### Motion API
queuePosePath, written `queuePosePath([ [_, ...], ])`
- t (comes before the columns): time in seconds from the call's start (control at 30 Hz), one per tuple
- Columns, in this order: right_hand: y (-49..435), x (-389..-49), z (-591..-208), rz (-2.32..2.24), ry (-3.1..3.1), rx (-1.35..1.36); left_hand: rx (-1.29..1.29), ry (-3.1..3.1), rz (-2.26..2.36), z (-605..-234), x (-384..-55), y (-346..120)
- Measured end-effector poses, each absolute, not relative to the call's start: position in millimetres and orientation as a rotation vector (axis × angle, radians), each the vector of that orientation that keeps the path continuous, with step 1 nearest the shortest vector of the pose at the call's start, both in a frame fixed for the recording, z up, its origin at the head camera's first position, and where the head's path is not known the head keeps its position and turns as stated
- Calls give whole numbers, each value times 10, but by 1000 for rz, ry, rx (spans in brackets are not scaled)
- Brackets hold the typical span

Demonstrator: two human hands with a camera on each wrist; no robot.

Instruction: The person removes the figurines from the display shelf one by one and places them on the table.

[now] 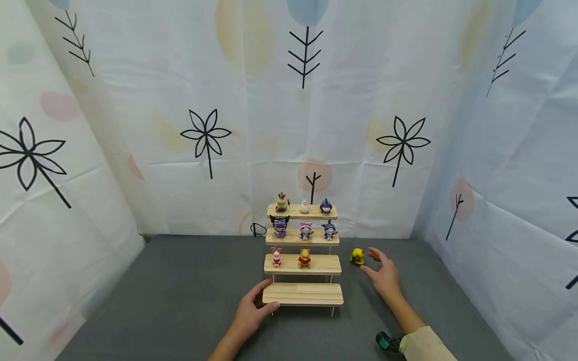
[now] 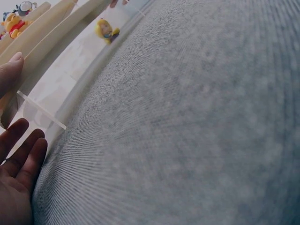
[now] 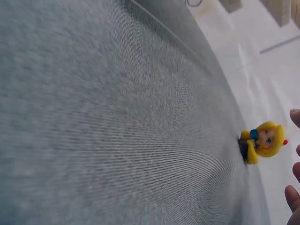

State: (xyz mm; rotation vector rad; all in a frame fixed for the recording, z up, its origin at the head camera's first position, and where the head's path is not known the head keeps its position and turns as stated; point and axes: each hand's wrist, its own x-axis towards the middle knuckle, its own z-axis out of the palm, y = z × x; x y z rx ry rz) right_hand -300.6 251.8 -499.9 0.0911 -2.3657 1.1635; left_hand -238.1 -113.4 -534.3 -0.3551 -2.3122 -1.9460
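Observation:
A four-tier wooden display stand (image 1: 302, 294) with clear legs stands on the grey table. My left hand (image 1: 249, 312) grips the left end of its lowest board, thumb at the front edge; in the left wrist view several fingers (image 2: 29, 161) extend beside a clear leg. To the right of the stand, a small yellow-haired figurine (image 1: 357, 256) stands on the table. My right hand (image 1: 384, 278) is just right of it, thumb and fingers spread. In the right wrist view a gap shows between the figurine (image 3: 265, 139) and the fingertips (image 3: 294, 197).
Piglet (image 1: 276, 257) and Pooh (image 1: 304, 258) figurines stand on the third board from the top. Several more figurines, including a purple one (image 1: 280, 227), occupy the two upper boards. A dark device with a green face (image 1: 384, 341) lies by the right sleeve (image 1: 426, 345). A black loop (image 1: 258, 229) lies behind the stand.

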Motion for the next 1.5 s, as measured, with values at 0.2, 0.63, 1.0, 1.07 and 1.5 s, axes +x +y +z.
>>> queuePosePath([
  [0.2,2491,-2879,-4918,1147,-2288,187,-346,-2329,-1925,-5348,-2391,-1145],
  [0.63,2224,-2604,-4637,1173,-2137,400,-340,-2344,-1918,-5059,-2245,-1095],
  [1.0,1942,-2534,-4475,1172,-2077,593,-360,-2347,-1900,-5135,-2284,-1104],
  [1.07,1896,-2547,-4470,1157,-2085,605,-350,-2351,-1897,-5223,-2333,-1115],
  [1.5,1582,-2678,-4410,1150,-2121,716,-345,-2310,-1925,-5356,-2391,-1125],
])
